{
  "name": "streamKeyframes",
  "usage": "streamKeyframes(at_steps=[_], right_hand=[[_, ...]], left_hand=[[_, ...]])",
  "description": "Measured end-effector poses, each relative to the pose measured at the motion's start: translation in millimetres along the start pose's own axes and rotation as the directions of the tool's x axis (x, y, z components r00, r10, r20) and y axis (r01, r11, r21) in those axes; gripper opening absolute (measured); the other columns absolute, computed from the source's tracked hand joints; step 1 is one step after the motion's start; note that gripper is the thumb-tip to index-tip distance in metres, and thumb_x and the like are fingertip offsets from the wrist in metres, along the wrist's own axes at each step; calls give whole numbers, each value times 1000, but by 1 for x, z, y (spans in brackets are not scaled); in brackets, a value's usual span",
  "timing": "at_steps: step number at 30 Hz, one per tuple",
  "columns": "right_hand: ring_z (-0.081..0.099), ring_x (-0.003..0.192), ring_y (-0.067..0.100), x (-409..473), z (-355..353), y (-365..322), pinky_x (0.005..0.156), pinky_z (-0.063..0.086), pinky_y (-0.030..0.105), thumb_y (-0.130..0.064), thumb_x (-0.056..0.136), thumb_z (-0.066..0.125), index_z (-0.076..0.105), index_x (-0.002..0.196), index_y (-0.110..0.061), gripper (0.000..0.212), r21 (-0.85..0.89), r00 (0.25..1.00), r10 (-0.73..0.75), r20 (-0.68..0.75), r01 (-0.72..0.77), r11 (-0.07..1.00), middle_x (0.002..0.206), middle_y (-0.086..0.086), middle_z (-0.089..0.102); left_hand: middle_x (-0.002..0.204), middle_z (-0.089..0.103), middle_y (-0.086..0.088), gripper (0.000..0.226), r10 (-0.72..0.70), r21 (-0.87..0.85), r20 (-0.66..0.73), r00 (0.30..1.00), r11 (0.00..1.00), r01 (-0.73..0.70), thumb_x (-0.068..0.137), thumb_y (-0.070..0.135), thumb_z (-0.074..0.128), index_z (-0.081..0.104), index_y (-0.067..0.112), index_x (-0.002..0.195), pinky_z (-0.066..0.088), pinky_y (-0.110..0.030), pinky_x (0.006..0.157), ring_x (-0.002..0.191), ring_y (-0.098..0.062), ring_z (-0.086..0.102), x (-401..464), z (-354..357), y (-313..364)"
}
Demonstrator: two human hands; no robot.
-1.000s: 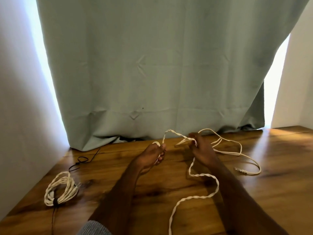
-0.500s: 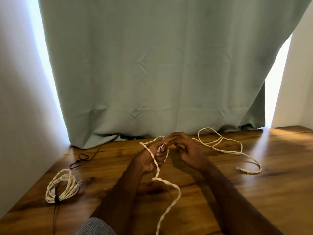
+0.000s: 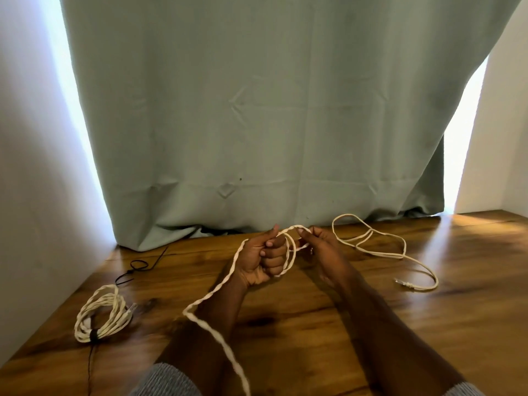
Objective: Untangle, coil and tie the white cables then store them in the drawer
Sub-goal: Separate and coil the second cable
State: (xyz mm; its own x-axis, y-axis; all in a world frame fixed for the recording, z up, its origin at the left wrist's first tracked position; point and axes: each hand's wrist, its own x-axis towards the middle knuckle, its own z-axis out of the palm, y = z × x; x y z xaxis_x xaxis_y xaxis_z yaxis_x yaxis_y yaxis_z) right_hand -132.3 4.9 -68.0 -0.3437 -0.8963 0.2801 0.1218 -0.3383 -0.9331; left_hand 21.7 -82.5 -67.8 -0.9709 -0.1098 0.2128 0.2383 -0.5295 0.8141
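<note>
While looped around the curled left hand (image 3: 263, 260), the twisted white cable (image 3: 213, 292) is pinched by the right hand (image 3: 320, 247) above the brown wooden table (image 3: 371, 310). One tied white coil (image 3: 101, 315) lies well left, near a thin black wire (image 3: 137, 267).

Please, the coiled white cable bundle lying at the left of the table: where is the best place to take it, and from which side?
Probably grip the coiled bundle at the dark tie binding its near end, where all strands are gathered together. Come from above with the left hand, once it has let go of the loose cable, since the bundle lies flat on the table near the left wall.
</note>
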Motion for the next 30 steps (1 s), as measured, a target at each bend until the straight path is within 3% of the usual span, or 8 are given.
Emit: streamKeyframes(at_steps=[3,7,10,14,20,23,26,30], right_hand=[[52,41,13,6,-6,-5,47,51,26,4,88,68,42,70,-14,37,163,985,-11,-169,39,986,49,3,51],[45,40,14,11,-14,-2,45,49,27,-3,86,75,45,86,-18,33,241,950,21,-311,58,969,59,7,53],[45,46,14,10,-32,2,45,40,28,-21,83,80,54,83,-15,26,-130,973,-43,-228,14,991,61,3,52],[65,76,29,13,-59,-8,63,44,31,-19,78,79,64,77,-17,15,-784,874,-334,-352,-80,616,77,5,68],[70,99,36,6,-75,-38,82,54,39,-27,78,72,70,101,-16,26,-860,796,-326,-509,-481,168,106,13,72],[67,104,33,2,-73,-37,81,50,36,-37,79,76,65,109,-22,35,-945,920,-231,-318,-326,2,113,9,71],[50,131,36,3,-57,-32,105,43,57,-42,76,82,39,141,-35,78,-995,992,-92,-91,-94,-35,147,8,46],[27,150,24,-4,-8,-35,117,24,59,-26,83,73,36,148,-36,75,-934,890,-300,342,357,-5,162,0,28]], left_hand=[[47,29,6,40,76,-45,-48,996,996,-78,100,38,52,50,16,67,19,-20,38,36,-8,21,4,0,-1],[47,28,7,41,131,-99,-72,989,985,-138,100,40,47,50,16,67,21,-20,38,36,-7,22,12,7,-3],[46,28,7,46,180,-148,-67,981,971,-188,101,43,38,51,16,67,21,-20,38,36,-8,23,13,5,4],[47,27,8,51,193,-150,-135,972,966,-213,102,46,32,52,16,66,23,-20,36,35,-7,21,3,-4,6],[45,33,8,47,182,-100,-230,956,973,-210,102,36,32,49,17,64,21,-19,35,37,-6,18,8,2,0],[41,36,7,45,196,-112,-286,938,965,-236,101,28,33,48,17,60,20,-17,34,36,-6,15,11,6,-3],[40,36,7,48,191,-131,-302,934,962,-239,102,28,31,47,18,58,20,-16,34,35,-6,14,11,6,-3],[45,25,8,48,128,-128,-242,962,978,-162,103,29,33,48,18,59,22,-17,34,35,-6,17,12,5,-5]])
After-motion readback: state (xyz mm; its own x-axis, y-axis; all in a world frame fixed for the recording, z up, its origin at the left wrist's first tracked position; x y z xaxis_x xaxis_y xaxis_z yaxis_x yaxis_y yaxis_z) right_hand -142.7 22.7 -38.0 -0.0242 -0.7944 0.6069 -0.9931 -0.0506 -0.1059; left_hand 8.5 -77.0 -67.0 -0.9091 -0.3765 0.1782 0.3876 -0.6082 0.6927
